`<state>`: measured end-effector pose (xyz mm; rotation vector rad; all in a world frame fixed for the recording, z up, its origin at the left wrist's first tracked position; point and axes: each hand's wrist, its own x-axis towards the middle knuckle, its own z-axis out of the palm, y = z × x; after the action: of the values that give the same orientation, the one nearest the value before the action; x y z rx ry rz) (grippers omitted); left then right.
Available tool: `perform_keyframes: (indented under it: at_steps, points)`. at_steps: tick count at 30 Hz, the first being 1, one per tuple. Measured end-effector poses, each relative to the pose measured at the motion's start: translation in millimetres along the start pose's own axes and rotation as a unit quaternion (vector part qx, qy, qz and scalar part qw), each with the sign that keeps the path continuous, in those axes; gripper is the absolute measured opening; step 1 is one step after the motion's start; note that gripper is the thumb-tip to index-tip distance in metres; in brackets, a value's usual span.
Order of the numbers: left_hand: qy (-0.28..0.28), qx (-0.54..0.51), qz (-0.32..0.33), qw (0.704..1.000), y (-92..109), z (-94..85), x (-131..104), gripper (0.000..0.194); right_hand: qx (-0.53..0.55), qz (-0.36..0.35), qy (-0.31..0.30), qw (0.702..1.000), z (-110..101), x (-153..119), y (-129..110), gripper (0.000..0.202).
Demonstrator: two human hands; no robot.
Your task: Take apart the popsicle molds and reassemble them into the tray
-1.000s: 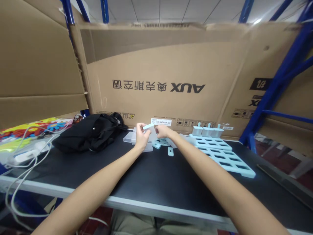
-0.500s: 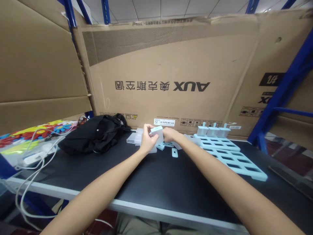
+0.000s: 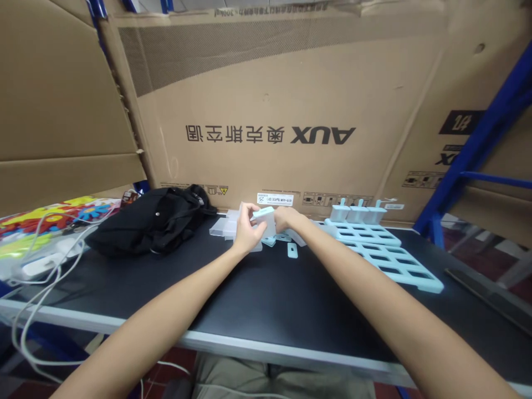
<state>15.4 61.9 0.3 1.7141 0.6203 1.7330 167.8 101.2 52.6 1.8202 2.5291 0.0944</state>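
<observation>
The left hand (image 3: 248, 228) pinches a translucent mould (image 3: 270, 226), pale-blue cap (image 3: 264, 211) uppermost, probably to steady it and keep its top reachable, just beside the right hand (image 3: 286, 219), whose grip I cannot tell.

Just below the middle of the frame, I see one small cup (image 3: 270, 224), boxy and milky translucent, roughly upright. A slim pale blue cap (image 3: 263, 211) lies across its top, slanting a little, its right end higher than its left. From my station, the cup's left side is partly covered, and I can't tell whether the cap is fully seated.
</observation>
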Motion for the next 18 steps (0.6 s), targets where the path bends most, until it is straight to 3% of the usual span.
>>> perform_keyframes:
  at_steps: [6,18]
  points:
    - [0.011,-0.011,0.012,1.0,-0.6,0.1,-0.2,0.037,-0.069,-0.011,-0.001,0.998,1.0,-10.3,-2.2,0.04]
    - [0.017,-0.015,-0.002,1.0,-0.6,0.2,1.1,0.037,-0.06,0.009,0.018,0.998,9.1,-9.9,-0.6,0.035]
